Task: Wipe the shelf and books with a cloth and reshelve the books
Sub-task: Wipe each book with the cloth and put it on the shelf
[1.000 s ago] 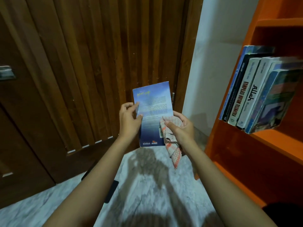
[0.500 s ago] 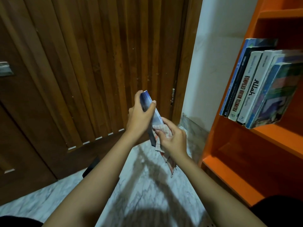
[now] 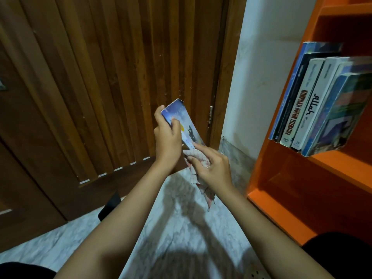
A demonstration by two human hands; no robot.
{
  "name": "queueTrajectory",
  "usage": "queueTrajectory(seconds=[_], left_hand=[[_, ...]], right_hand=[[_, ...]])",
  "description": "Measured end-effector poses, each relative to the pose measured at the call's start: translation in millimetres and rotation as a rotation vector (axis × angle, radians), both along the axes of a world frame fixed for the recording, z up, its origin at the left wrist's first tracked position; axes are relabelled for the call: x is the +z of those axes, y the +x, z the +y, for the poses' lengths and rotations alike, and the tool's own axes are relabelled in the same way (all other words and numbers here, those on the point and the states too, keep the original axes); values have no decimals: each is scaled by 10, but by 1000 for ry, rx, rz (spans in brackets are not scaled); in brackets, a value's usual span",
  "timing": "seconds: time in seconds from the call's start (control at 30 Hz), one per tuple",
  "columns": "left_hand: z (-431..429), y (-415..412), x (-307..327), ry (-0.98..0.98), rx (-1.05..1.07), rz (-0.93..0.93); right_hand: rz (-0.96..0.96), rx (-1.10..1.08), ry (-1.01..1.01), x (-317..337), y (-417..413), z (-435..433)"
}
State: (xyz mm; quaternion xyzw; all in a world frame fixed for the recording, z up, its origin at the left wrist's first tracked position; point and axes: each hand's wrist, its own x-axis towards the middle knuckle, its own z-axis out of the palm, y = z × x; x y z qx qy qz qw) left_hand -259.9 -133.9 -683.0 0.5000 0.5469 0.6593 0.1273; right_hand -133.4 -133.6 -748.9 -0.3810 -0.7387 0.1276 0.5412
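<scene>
Both hands are working in mid-air in front of one slatted wooden door and above a marbled floor. The left hand is gripping the upper end of a single blue book, fingers curled round its edge. The right hand is pinching one checked cloth against the book's lower end, forefinger lying along the cover. One orange shelf is standing at the right, and about six shelved books are leaning leftward in a row on its middle board, spines facing out. The held book is tilting, its long axis running from upper left near the door down to lower right, cover turned rightward. The cloth's tail is hanging loose below the right wrist. Open floor is lying between the arms and the shelf's front edge, and bare board is showing beneath the row.
</scene>
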Motion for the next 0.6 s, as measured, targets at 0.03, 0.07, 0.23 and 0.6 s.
queueTrajectory(seconds=[0.03,0.07,0.23,0.6], left_hand=[[29,-34,2,8,31,-74],[58,-70,1,13,57,-150],[94,-165,-23,75,-27,-386],[-36,-142,27,152,-68,-320]], right_hand=[[29,16,-8,2,0,13],[68,41,-34,8,4,26],[190,125,-154,122,1,104],[431,42,-85,685,-213,348]])
